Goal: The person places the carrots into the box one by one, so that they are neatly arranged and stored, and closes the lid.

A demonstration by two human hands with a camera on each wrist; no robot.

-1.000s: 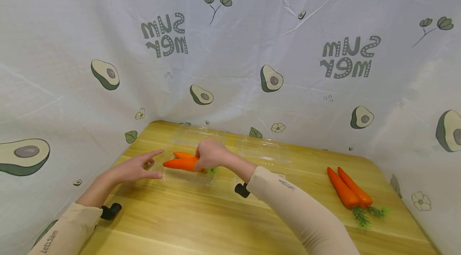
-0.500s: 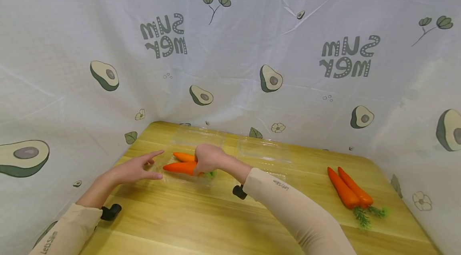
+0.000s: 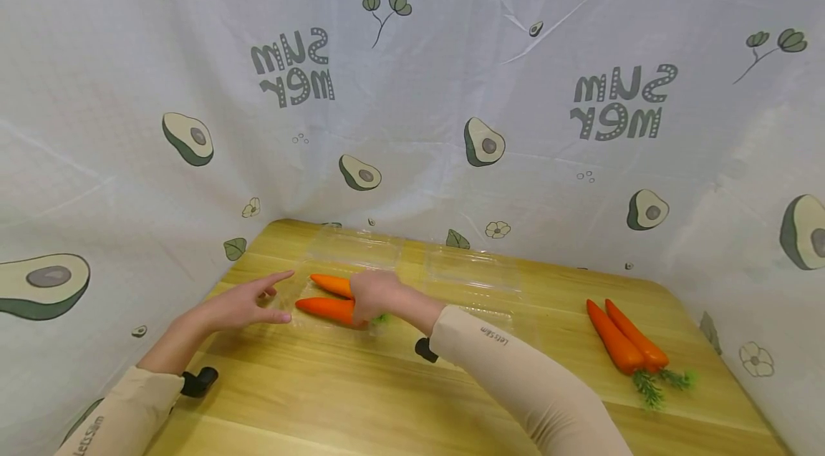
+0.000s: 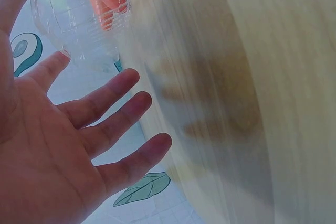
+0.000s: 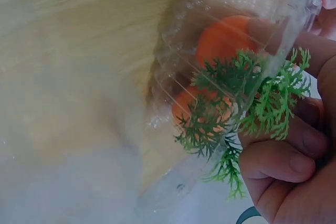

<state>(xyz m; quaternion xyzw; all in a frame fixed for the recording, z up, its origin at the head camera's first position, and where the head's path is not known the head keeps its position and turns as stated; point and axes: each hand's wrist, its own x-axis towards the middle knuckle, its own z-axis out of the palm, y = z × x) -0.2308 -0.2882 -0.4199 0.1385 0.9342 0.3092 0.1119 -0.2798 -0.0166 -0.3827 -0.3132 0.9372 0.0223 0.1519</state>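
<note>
Clear plastic tray holds two carrots; right hand grips one, left hand spread.

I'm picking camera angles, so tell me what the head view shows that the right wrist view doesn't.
Only the head view shows the left hand lying open beside the clear tray, plus two spare carrots far right on the table. Only the right wrist view shows green carrot tops against curled fingers. Both show the right hand on two orange carrots in the tray.
</note>
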